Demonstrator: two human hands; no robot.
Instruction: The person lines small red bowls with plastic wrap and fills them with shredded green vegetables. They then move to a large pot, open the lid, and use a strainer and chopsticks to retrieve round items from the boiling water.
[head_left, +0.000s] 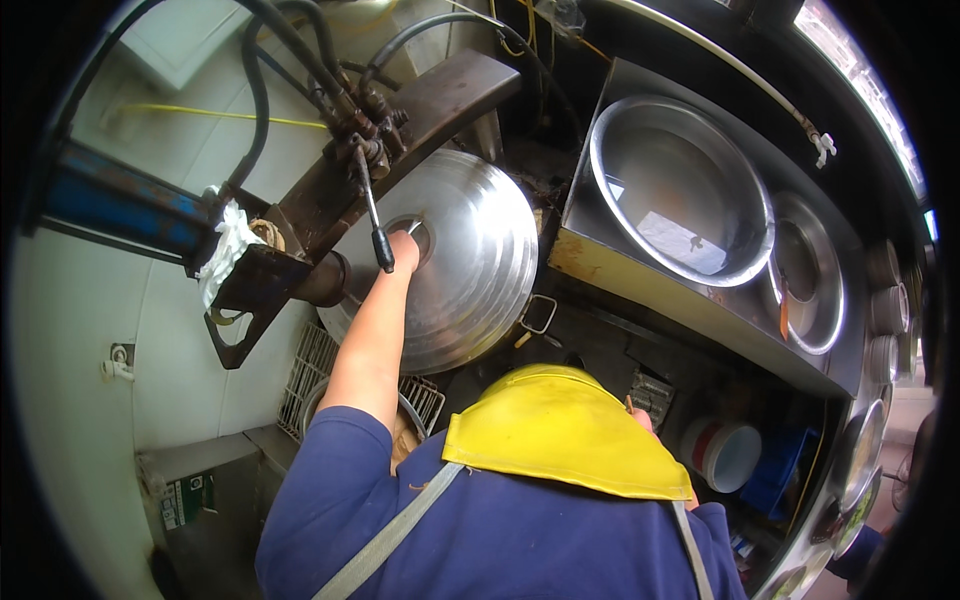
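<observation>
My left hand (406, 252) reaches forward to the centre of a large round metal lid (480, 262) and closes around its small central handle (418, 223). The lid lies on something whose inside it hides. A black-gripped valve lever (382, 244) hangs just beside this hand. Of my right hand (643, 420) only a small part shows past the edge of my yellow apron (562, 435). A thin brown stick-like end (629, 404) juts up beside it; the apron covers the rest, so its grip is hidden.
A rusty steel beam (450, 112) with hoses and a blue hydraulic cylinder (124, 199) overhangs the lid. At right, a metal stand holds a big steel basin (679, 247) of liquid and a smaller basin (821, 300). A white bucket (731, 457) stands low right.
</observation>
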